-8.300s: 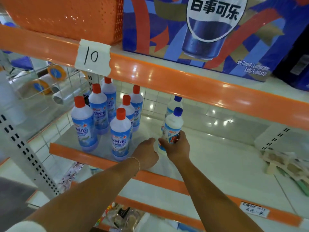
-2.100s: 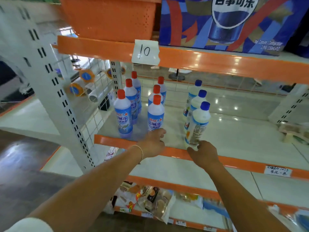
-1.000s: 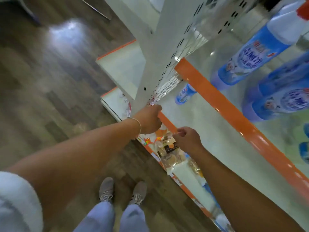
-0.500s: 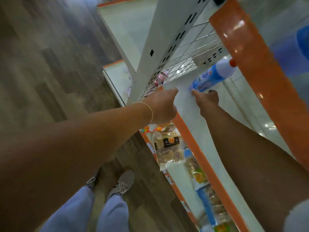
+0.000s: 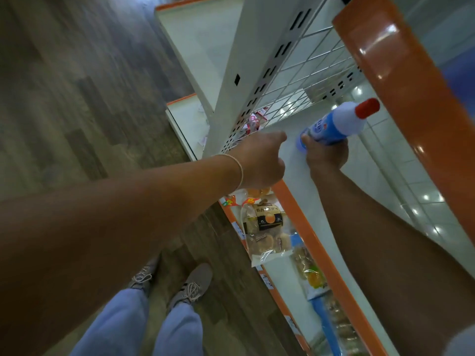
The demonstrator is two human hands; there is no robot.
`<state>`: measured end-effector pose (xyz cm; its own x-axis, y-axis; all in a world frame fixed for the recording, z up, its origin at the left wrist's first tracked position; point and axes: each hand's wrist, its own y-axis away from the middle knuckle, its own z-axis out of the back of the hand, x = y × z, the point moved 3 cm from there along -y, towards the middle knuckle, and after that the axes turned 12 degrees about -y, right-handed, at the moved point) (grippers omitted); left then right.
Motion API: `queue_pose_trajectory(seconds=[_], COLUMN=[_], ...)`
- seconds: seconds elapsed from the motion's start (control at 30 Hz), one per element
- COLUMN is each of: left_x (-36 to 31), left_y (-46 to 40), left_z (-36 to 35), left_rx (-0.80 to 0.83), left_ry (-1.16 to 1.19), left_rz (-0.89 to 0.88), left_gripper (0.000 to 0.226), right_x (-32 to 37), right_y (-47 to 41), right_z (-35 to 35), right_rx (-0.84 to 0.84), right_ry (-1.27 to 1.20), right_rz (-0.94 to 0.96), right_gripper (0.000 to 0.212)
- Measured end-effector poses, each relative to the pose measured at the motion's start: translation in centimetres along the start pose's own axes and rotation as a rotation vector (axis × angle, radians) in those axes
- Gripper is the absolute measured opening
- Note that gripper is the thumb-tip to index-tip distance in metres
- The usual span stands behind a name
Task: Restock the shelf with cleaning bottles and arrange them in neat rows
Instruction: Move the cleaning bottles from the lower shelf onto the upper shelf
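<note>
a cleaning bottle (image 5: 334, 124) with a white shoulder, red cap and blue label is seen tilted, cap pointing up and to the right, over the white lower shelf (image 5: 331, 227) with its orange edge. its base is gripped from below; the label print is blurred, possibly by motion.

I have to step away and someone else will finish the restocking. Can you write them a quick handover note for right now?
Right hand: grips a red-capped cleaning bottle near its base, tilted, over the lower white shelf.
Left hand: holds nothing, fingers loosely curled, beside the bottle and the perforated upright.
Done: one bottle is picked up from the lower level.
Left: lift it to the display shelf behind the orange rail and stand it upright in line with the rest. The rows are out of view now, so check them for gaps. Snack packets below are not part of this.
</note>
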<state>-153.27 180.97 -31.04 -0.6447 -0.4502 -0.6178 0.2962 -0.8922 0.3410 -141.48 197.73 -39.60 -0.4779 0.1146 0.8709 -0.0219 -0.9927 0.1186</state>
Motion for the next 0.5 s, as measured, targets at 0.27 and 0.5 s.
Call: queue_pose_trajectory(seconds=[0.27, 0.5], left_x=[-1.1, -5.5], left_y=[3.8, 9.0], left_z=[1.4, 6.1], left_rx=[0.071, 0.146], left_ry=[-0.056, -0.131], left_rz=[-0.025, -0.174], left_gripper=[0.045, 0.059], right_x=[-0.2, 6.1], right_y=[9.2, 18.3], right_z=[4.0, 11.3], right_rx=[0.17, 0.132], right_ry=[-0.079, -0.234], right_rz=[0.053, 0.047], right_gripper=[0.062, 0.064])
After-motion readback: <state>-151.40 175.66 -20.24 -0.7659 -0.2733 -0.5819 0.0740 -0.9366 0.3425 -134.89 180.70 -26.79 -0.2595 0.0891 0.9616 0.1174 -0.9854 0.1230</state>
